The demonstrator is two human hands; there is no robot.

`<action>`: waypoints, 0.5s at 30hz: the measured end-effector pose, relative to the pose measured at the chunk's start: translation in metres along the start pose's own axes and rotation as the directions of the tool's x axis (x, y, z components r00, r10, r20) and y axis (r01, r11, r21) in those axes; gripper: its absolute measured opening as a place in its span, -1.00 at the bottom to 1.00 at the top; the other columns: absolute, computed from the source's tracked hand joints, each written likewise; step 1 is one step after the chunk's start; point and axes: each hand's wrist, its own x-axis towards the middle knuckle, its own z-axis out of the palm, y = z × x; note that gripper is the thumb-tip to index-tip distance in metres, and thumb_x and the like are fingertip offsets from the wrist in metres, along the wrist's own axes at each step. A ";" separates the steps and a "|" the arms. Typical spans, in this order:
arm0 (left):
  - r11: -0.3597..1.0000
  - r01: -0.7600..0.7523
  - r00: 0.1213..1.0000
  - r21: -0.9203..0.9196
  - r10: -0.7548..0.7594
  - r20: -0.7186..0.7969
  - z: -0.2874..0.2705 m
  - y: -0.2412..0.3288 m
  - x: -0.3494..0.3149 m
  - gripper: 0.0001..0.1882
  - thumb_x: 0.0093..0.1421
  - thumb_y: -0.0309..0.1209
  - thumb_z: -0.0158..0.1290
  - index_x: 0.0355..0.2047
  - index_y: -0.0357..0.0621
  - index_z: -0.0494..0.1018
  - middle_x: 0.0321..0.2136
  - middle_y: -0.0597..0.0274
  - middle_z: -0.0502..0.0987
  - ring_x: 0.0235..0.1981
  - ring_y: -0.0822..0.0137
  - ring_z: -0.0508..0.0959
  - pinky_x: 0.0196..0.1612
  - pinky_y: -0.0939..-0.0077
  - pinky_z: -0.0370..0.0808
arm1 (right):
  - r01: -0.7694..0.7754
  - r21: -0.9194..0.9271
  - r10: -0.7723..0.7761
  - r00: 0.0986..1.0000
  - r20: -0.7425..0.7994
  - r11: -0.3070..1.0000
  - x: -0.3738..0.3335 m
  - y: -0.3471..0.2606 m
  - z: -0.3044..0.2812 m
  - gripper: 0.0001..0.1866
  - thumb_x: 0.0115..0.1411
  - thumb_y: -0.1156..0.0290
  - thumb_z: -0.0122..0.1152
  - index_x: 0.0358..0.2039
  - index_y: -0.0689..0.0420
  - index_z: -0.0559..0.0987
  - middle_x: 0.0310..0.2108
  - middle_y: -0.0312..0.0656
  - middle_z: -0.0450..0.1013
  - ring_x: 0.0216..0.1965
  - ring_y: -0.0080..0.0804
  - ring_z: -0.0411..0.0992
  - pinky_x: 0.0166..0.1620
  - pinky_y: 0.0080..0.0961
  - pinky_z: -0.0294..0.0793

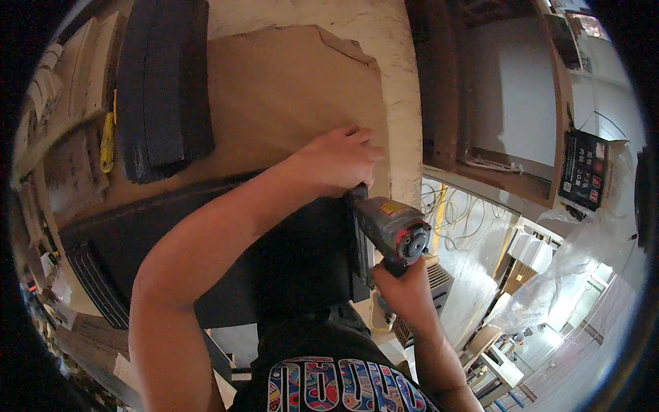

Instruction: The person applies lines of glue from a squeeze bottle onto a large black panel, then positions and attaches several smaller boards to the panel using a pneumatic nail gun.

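Note:
A wide black panel point(302, 254) lies across the near side of the bench in front of my body. My right hand point(406, 285) is wrapped round the handle of a grey and black air nail gun point(392, 223), whose nose meets the panel's right end. At the panel's far right corner, my left hand point(343, 161) is closed over the edge, just beyond the nail gun's nose. Its thumb is hidden. My left forearm crosses above the panel.
A stack of black boards point(168, 82) stands at the far left, beside a yellow-handled cutter point(107, 144). Brown cardboard point(295, 89) covers the bench. On the right are a wooden cabinet point(559, 103), a black printed package point(583, 168) and coiled hoses point(449, 220).

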 end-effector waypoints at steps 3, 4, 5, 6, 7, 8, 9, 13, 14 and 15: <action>1.000 0.022 1.000 -0.005 -0.022 0.007 0.001 0.002 0.000 -0.71 -0.07 -0.39 0.35 -0.28 0.26 0.69 0.05 0.30 0.54 0.30 -0.07 0.38 0.32 -0.09 0.42 | -0.051 -0.031 0.051 0.999 -0.009 0.998 -0.007 0.003 -0.009 -0.82 0.15 0.42 0.26 -0.33 0.30 0.58 -0.52 -0.21 0.53 -0.47 -0.50 0.47 -0.36 -0.38 0.49; 1.000 0.010 1.000 -0.014 -0.010 0.001 0.000 0.001 0.000 -0.71 -0.06 -0.39 0.34 -0.27 0.27 0.69 0.04 0.30 0.54 0.31 -0.07 0.38 0.31 -0.10 0.43 | -0.035 -0.001 0.035 0.999 -0.023 0.999 -0.006 0.005 -0.009 -0.82 0.15 0.43 0.26 -0.33 0.30 0.58 -0.53 -0.22 0.52 -0.48 -0.51 0.46 -0.37 -0.39 0.48; 1.000 -0.002 1.000 -0.022 0.002 -0.006 -0.001 0.001 -0.001 -0.71 -0.04 -0.38 0.34 -0.26 0.28 0.70 0.04 0.29 0.54 0.31 -0.08 0.38 0.30 -0.11 0.44 | -0.019 0.028 0.020 0.999 -0.037 0.999 -0.004 0.010 -0.009 -0.83 0.15 0.43 0.26 -0.34 0.29 0.58 -0.54 -0.24 0.51 -0.49 -0.52 0.45 -0.38 -0.41 0.47; 1.000 -0.002 1.000 -0.024 0.002 0.005 -0.001 0.000 0.000 -0.71 -0.03 -0.39 0.33 -0.25 0.28 0.70 0.05 0.29 0.54 0.31 -0.08 0.38 0.30 -0.12 0.44 | -0.002 0.056 0.005 0.999 -0.054 0.998 -0.001 0.014 -0.009 -0.84 0.15 0.43 0.26 -0.34 0.29 0.58 -0.55 -0.25 0.51 -0.50 -0.52 0.44 -0.39 -0.42 0.45; 1.000 -0.002 1.000 -0.026 0.002 0.016 -0.001 0.000 0.000 -0.71 -0.01 -0.39 0.31 -0.24 0.29 0.70 0.05 0.29 0.54 0.31 -0.08 0.38 0.30 -0.12 0.44 | -0.037 0.081 0.041 0.998 -0.044 0.996 0.000 0.016 -0.009 -0.86 0.14 0.45 0.26 -0.37 0.27 0.57 -0.58 -0.28 0.49 -0.52 -0.55 0.42 -0.42 -0.45 0.42; 1.000 -0.002 1.000 -0.027 0.002 0.027 -0.001 -0.001 0.001 -0.71 0.00 -0.39 0.30 -0.23 0.30 0.70 0.05 0.29 0.53 0.31 -0.09 0.38 0.30 -0.13 0.44 | -0.054 0.078 0.058 0.997 -0.051 0.995 0.000 0.015 -0.009 -0.87 0.14 0.45 0.26 -0.38 0.27 0.56 -0.58 -0.28 0.49 -0.53 -0.55 0.42 -0.42 -0.45 0.42; 1.000 -0.002 0.999 -0.019 0.002 0.032 -0.002 -0.001 0.001 -0.70 0.01 -0.40 0.29 -0.23 0.30 0.70 0.06 0.29 0.53 0.31 -0.09 0.38 0.30 -0.12 0.44 | -0.070 0.077 0.075 0.996 -0.056 0.995 0.001 0.014 -0.009 -0.87 0.14 0.46 0.26 -0.39 0.27 0.56 -0.58 -0.29 0.49 -0.53 -0.56 0.42 -0.43 -0.45 0.41; 0.999 0.017 0.998 -0.030 -0.015 0.053 -0.005 0.002 0.000 -0.69 0.03 -0.41 0.27 -0.21 0.33 0.72 0.06 0.29 0.53 0.31 -0.09 0.37 0.33 -0.09 0.42 | -0.013 0.107 0.019 0.998 -0.057 0.994 0.004 0.019 -0.010 -0.88 0.14 0.47 0.25 -0.42 0.27 0.56 -0.59 -0.27 0.50 -0.53 -0.55 0.44 -0.43 -0.43 0.42; 0.999 0.026 0.998 -0.044 -0.024 0.058 -0.006 0.002 0.000 -0.68 0.03 -0.42 0.27 -0.20 0.33 0.72 0.07 0.29 0.53 0.31 -0.09 0.37 0.34 -0.08 0.42 | -0.008 0.094 0.013 0.998 -0.059 0.996 0.006 0.022 -0.010 -0.88 0.14 0.47 0.25 -0.42 0.27 0.56 -0.59 -0.27 0.50 -0.53 -0.54 0.44 -0.43 -0.42 0.42; 0.999 0.011 0.999 -0.034 -0.010 0.053 -0.004 0.001 0.000 -0.66 0.02 -0.42 0.28 -0.19 0.34 0.72 0.07 0.29 0.53 0.31 -0.09 0.37 0.34 -0.08 0.42 | -0.002 0.080 0.007 0.998 -0.062 0.997 0.007 0.025 -0.010 -0.88 0.14 0.47 0.25 -0.43 0.27 0.56 -0.59 -0.26 0.50 -0.54 -0.54 0.44 -0.43 -0.42 0.42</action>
